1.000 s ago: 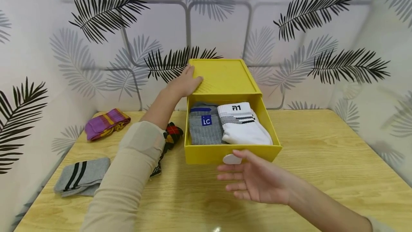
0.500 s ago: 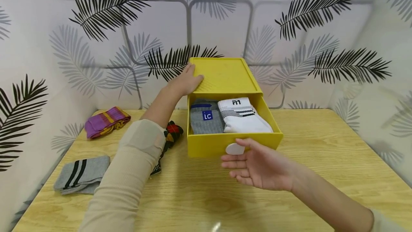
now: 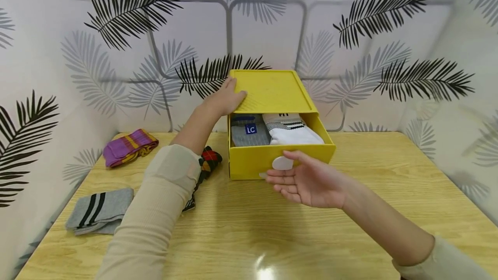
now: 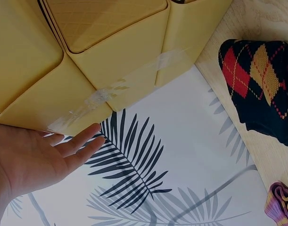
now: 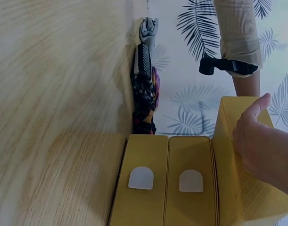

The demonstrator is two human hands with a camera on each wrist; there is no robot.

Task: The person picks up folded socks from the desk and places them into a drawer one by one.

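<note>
My left hand [image 3: 225,98] rests flat on the yellow box [image 3: 272,92], my right hand [image 3: 307,180], fingers straight, presses the drawer [image 3: 249,167] front, gripping nothing.

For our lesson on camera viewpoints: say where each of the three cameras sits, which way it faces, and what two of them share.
Head: above, facing forward and down at the yellow drawer box, left hand and right hand.
Left wrist: beside the box, facing up past the left palm at its side.
Right wrist: low on the table, facing the drawer front.
Head and left wrist share the argyle socks.
</note>
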